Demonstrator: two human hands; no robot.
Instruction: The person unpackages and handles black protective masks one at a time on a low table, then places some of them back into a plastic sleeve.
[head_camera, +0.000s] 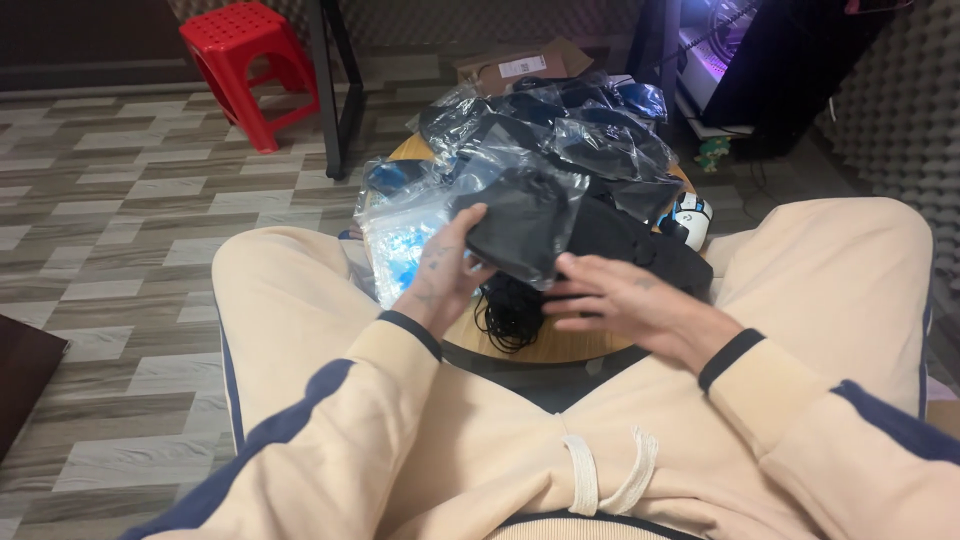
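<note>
My left hand (445, 275) grips the left edge of a clear plastic bag holding a black item (525, 225), lifted a little above a small round wooden table (560, 345). My right hand (620, 300) is under the bag's lower right corner, fingers spread and pointing left, touching or almost touching it. A coil of black cable (510, 315) lies on the table beneath both hands. A pile of several more clear bags with black items (560, 130) covers the far half of the table. A bag with something blue and white (400, 240) lies left of my left hand.
A white computer mouse (690, 215) sits at the table's right edge beside a black pouch (650, 250). A red plastic stool (250, 65) stands far left, a black metal leg (335, 95) next to it, a cardboard box (520, 65) behind the pile. My knees flank the table.
</note>
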